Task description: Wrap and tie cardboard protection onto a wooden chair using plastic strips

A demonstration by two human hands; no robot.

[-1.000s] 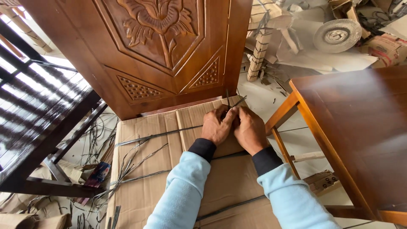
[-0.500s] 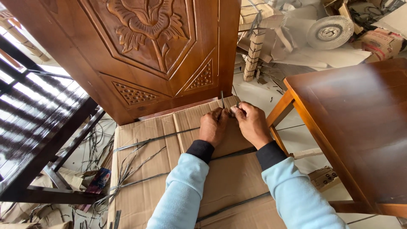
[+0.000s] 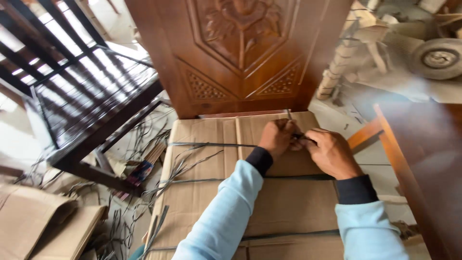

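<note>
- The left hand (image 3: 275,138) and right hand (image 3: 329,153) meet at the far end of the cardboard-wrapped package (image 3: 269,202), both closed in a pinch on the ends of the dark strap (image 3: 211,144) that runs across it (one end pokes up between the knuckles).
- The strap is thin and looks slick; if either pinch eases, the tension could go and the band slacken across the cardboard.
- Pulled too hard, the edge could bite into the fingers or crease the board.
- The carved wooden door (image 3: 240,53) stands just behind the knuckles, so a slip forward could bang them into it.
- Loose strap offcuts (image 3: 139,192) lie on the floor at the left and could snag.
</note>
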